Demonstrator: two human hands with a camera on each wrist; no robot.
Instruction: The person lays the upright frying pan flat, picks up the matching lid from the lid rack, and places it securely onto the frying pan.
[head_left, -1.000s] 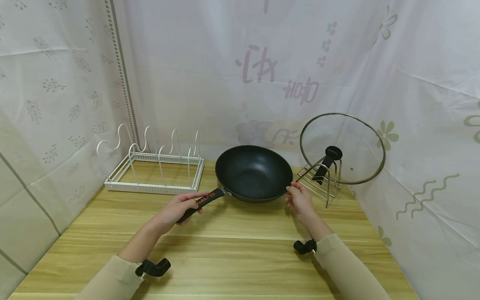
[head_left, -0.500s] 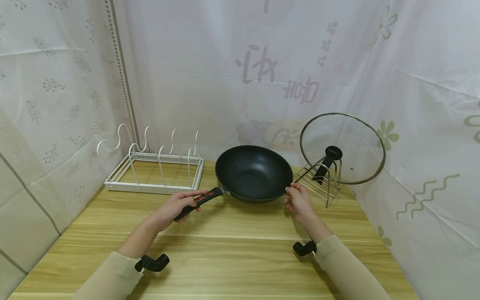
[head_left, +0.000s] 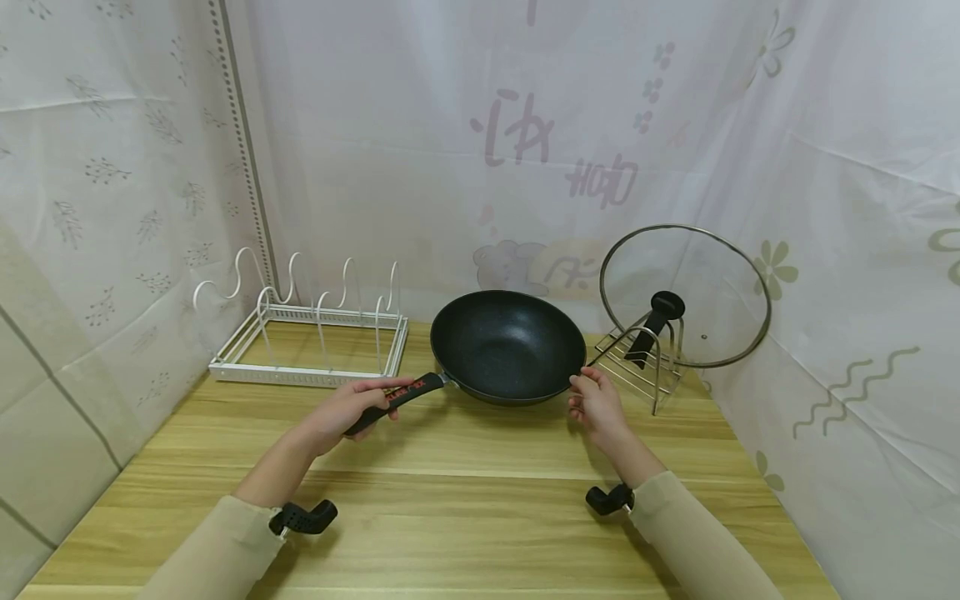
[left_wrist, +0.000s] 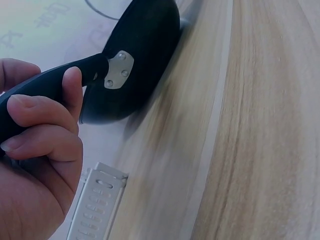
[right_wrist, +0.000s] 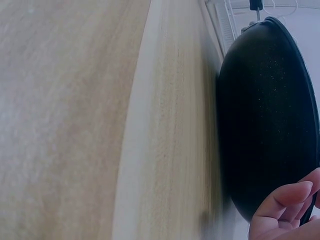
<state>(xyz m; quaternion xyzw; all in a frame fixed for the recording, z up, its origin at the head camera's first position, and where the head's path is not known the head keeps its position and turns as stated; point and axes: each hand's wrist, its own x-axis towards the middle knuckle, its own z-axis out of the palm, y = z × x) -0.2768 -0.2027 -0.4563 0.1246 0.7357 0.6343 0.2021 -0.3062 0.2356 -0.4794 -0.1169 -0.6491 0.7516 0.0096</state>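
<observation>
A black wok (head_left: pixel 506 346) is at the back middle of the wooden table, its dark inside facing up and toward me. My left hand (head_left: pixel 348 414) grips its long black handle (head_left: pixel 420 387), fingers curled round it in the left wrist view. At the wok's right edge, my right hand (head_left: pixel 598 404) pinches the rim between thumb and fingers; the right wrist view shows the fingers (right_wrist: pixel 285 195) there, partly cut off. A metal plate (left_wrist: pixel 119 70) with rivets joins handle and wok. Whether the wok's base touches the table is unclear.
A white rack (head_left: pixel 300 379) with several curved dividers stands at the back left. Close to my right hand, a wire stand (head_left: pixel 656 387) holds a glass lid (head_left: pixel 708 283) upright, black knob toward me. Patterned curtains (head_left: pixel 420 125) close off the back and sides.
My left hand and the handle's end have shifted slightly left and upward in the view. The wok's bowl and my right hand are almost still.
</observation>
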